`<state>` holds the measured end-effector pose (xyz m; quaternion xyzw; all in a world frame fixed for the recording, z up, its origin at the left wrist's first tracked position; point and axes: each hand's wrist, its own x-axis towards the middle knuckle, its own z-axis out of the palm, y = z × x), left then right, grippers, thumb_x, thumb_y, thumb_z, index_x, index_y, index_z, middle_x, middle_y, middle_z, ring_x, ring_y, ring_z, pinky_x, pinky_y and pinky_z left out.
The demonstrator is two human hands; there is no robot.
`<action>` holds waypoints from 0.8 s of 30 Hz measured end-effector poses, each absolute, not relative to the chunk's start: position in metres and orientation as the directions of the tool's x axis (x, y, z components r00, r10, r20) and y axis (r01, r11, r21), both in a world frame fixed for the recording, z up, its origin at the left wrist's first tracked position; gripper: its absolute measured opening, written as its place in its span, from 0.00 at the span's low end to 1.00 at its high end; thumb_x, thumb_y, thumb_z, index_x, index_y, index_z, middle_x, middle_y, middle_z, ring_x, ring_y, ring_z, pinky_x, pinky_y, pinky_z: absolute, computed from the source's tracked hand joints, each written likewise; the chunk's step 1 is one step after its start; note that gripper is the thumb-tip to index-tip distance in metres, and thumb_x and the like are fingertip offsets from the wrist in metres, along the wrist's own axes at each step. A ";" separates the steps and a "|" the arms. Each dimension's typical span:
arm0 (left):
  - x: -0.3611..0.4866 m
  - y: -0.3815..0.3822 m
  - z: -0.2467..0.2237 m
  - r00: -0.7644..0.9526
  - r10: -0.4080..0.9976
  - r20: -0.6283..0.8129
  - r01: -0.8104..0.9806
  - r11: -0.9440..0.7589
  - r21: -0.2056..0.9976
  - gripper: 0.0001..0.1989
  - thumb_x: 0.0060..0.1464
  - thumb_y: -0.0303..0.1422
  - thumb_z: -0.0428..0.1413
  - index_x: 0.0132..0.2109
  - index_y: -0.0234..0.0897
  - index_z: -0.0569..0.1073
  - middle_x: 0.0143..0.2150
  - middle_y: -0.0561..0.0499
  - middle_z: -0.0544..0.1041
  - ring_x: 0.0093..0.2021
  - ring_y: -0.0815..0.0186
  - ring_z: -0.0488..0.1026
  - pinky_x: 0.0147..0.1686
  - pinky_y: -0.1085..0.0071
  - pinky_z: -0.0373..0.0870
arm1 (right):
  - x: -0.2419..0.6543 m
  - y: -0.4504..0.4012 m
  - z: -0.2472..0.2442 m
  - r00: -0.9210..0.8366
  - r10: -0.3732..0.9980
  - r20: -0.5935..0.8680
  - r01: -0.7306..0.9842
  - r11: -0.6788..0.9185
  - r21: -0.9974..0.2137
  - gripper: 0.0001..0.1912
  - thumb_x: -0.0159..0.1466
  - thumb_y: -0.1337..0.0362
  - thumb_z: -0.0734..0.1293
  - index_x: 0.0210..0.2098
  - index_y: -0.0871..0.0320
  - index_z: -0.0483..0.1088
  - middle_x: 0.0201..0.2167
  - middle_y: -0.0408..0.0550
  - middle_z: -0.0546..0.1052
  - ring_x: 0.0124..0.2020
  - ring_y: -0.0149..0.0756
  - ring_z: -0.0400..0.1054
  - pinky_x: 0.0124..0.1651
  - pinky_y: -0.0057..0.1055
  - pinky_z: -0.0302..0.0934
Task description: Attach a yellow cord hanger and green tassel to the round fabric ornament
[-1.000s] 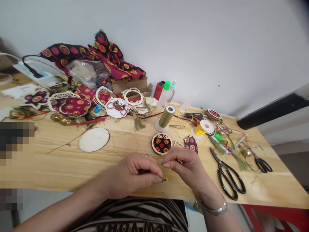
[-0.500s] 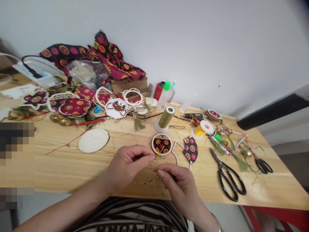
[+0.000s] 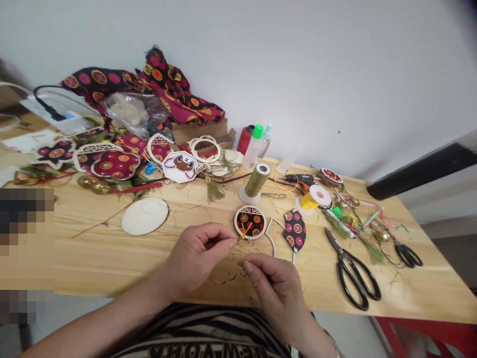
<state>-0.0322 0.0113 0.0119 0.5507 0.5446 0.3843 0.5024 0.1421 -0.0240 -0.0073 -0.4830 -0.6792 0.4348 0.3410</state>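
Observation:
My left hand (image 3: pixel 203 256) is closed in a pinch at the lower left of a round wooden-framed ornament (image 3: pixel 249 226) backed with dark patterned fabric. A bit of green thread (image 3: pixel 240 239) shows at its fingertips, beside a short yellow cord (image 3: pixel 244 230) that lies over the ornament. Just to the right, my right hand (image 3: pixel 278 283) is also closed, thumb against fingers; anything between them is too small to make out. A fan-shaped fabric piece (image 3: pixel 295 229) and a thin wooden frame (image 3: pixel 271 238) lie beyond the right hand. An olive thread spool (image 3: pixel 255 181) stands behind the ornament.
Large black-handled scissors (image 3: pixel 352 273) lie at right, with smaller scissors (image 3: pixel 408 255) farther off. A yellow cord spool (image 3: pixel 312 199) and glue gun (image 3: pixel 303 180) sit behind. At left are a white oval disc (image 3: pixel 145 216), a lamb-face octagon (image 3: pixel 181 167) and piled fabric (image 3: pixel 175 94).
The left hand has shifted very slightly left, and the yellow cord lies a little differently on the ornament. Both hands keep their pinch; the other things stay in place.

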 end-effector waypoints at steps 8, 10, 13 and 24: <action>-0.030 0.008 0.012 0.097 0.992 -0.078 0.261 0.050 0.964 0.07 0.49 0.32 0.56 0.25 0.36 0.75 0.23 0.54 0.74 0.26 0.68 0.68 0.28 0.75 0.64 | 0.143 -0.023 -0.003 -0.363 0.926 0.104 0.428 0.265 -0.864 0.14 0.66 0.66 0.59 0.25 0.57 0.69 0.17 0.39 0.58 0.20 0.29 0.51 0.24 0.27 0.48; -0.029 0.009 0.011 0.106 0.991 -0.081 0.290 0.047 0.956 0.08 0.49 0.32 0.55 0.25 0.36 0.74 0.22 0.54 0.74 0.26 0.67 0.68 0.27 0.75 0.64 | 0.144 -0.022 -0.003 -0.389 0.910 0.143 0.475 0.331 -0.815 0.14 0.66 0.68 0.59 0.25 0.57 0.68 0.17 0.39 0.59 0.20 0.29 0.53 0.25 0.27 0.49; -0.031 0.012 0.008 0.175 0.982 -0.073 0.382 0.000 0.924 0.09 0.51 0.31 0.54 0.26 0.36 0.74 0.23 0.53 0.73 0.26 0.67 0.68 0.27 0.75 0.63 | 0.148 -0.020 -0.003 -0.446 0.839 0.312 0.563 0.534 -0.631 0.09 0.65 0.72 0.59 0.32 0.59 0.69 0.20 0.42 0.65 0.22 0.31 0.57 0.27 0.29 0.49; -0.040 0.007 0.009 0.732 0.681 0.006 0.252 -0.279 0.927 0.10 0.56 0.25 0.51 0.34 0.36 0.78 0.29 0.52 0.75 0.30 0.69 0.69 0.30 0.75 0.62 | 0.166 0.004 0.019 -0.641 0.688 0.341 0.500 0.711 -0.494 0.11 0.65 0.74 0.59 0.37 0.58 0.72 0.23 0.44 0.69 0.27 0.33 0.58 0.29 0.29 0.51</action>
